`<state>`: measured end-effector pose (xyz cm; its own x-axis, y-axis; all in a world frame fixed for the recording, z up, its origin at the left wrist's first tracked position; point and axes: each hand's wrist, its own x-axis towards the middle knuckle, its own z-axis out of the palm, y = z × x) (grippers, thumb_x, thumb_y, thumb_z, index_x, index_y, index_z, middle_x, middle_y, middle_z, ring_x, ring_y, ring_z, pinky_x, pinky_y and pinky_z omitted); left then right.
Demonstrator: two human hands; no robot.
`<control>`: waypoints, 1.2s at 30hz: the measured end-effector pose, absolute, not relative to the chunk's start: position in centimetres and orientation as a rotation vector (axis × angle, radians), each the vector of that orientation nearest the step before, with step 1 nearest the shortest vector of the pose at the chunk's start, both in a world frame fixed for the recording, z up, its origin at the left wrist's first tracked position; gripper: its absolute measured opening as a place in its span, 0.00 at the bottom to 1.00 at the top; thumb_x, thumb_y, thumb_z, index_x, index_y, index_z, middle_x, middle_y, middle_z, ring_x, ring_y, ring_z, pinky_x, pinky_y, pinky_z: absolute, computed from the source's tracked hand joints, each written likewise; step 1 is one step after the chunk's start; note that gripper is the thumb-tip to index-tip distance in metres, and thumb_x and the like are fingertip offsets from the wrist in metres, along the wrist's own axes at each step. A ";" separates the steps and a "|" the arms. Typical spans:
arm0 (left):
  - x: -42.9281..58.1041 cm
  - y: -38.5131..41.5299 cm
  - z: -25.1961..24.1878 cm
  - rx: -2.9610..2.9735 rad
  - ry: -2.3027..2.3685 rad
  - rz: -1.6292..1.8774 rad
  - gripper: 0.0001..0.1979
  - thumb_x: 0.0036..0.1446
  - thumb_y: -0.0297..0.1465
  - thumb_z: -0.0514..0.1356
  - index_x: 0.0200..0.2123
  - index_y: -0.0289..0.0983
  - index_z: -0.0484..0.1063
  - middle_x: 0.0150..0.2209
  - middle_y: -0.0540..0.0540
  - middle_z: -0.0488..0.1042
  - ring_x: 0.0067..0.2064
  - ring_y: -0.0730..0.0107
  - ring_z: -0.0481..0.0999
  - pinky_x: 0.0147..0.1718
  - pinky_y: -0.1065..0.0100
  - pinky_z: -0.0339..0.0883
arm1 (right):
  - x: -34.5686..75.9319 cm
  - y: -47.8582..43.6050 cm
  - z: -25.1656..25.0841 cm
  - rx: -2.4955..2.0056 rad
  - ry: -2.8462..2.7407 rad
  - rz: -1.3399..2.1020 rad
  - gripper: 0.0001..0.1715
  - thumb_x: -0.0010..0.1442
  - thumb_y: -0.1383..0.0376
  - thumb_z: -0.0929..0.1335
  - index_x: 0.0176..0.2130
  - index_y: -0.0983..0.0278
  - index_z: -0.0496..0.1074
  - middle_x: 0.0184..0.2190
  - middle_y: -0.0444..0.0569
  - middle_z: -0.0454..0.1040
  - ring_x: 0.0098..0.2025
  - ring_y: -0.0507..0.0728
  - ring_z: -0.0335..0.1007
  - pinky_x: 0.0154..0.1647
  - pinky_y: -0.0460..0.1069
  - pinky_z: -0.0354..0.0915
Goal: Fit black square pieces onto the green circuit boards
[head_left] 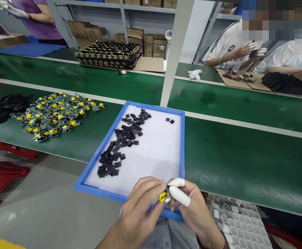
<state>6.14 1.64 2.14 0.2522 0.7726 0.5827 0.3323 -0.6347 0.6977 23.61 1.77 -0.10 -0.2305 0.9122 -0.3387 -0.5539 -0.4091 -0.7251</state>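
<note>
Low over the near edge of the tray, my left hand (143,204) pinches a small circuit board (162,197) with a yellow part on it. My right hand (193,207), wearing white finger cots on two fingers, closes on the same board from the other side. A dark bit shows at its fingertips, too small to make out clearly. Beneath both hands lies the blue-rimmed tray (183,148) with a white bottom. Many small black plastic pieces (127,135) are scattered along its left side, and two more black pieces (170,120) lie near its far right corner.
Left of the tray, a heap of circuit boards (54,114) sits beside a black pile (10,105) on the green bench (231,155). A pale post (176,45) rises behind the tray. Stacked boards (109,55) stand across the bench, where co-workers work. Clear plastic containers (239,221) are below right.
</note>
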 end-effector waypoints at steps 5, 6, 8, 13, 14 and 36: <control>6.4 1.5 2.1 2.092 0.968 1.396 0.29 0.54 0.10 0.63 0.57 0.34 0.72 0.48 0.38 0.76 0.50 0.57 0.76 0.45 0.57 0.77 | 23.4 1.2 -0.4 -0.872 -0.442 1.880 0.14 0.54 0.59 0.80 0.34 0.65 0.80 0.22 0.45 0.75 0.22 0.50 0.68 0.22 0.43 0.68; 6.5 1.4 2.0 2.099 0.964 1.403 0.29 0.54 0.10 0.64 0.57 0.33 0.71 0.48 0.38 0.76 0.49 0.57 0.75 0.44 0.57 0.77 | 23.3 1.1 -0.4 -0.868 -0.428 1.881 0.14 0.54 0.59 0.80 0.35 0.65 0.80 0.23 0.45 0.75 0.22 0.50 0.68 0.23 0.43 0.68; 6.6 1.4 1.9 2.104 0.962 1.412 0.29 0.54 0.10 0.64 0.58 0.32 0.71 0.47 0.38 0.75 0.49 0.58 0.75 0.43 0.57 0.77 | 23.3 1.0 -0.3 -0.864 -0.413 1.872 0.14 0.53 0.59 0.80 0.35 0.65 0.81 0.23 0.45 0.75 0.23 0.49 0.68 0.23 0.43 0.69; 6.6 1.1 2.0 2.065 0.967 1.397 0.28 0.55 0.12 0.65 0.58 0.33 0.70 0.48 0.37 0.74 0.49 0.58 0.75 0.44 0.57 0.77 | 23.6 1.1 -0.1 -0.857 -0.453 1.895 0.13 0.54 0.60 0.80 0.37 0.64 0.82 0.26 0.46 0.76 0.24 0.49 0.69 0.24 0.42 0.70; 6.5 1.1 2.1 2.049 0.966 1.389 0.28 0.55 0.13 0.65 0.58 0.33 0.70 0.48 0.38 0.74 0.49 0.58 0.75 0.44 0.57 0.77 | 23.8 1.1 -0.1 -0.856 -0.480 1.899 0.12 0.54 0.60 0.80 0.36 0.64 0.82 0.26 0.45 0.75 0.24 0.49 0.68 0.24 0.42 0.70; 6.4 0.8 3.1 2.015 0.991 1.293 0.20 0.58 0.14 0.62 0.53 0.34 0.72 0.44 0.38 0.75 0.47 0.59 0.78 0.43 0.61 0.79 | 25.0 1.8 -0.8 -0.923 -0.801 1.814 0.10 0.55 0.60 0.79 0.33 0.62 0.81 0.28 0.44 0.74 0.23 0.49 0.67 0.23 0.44 0.67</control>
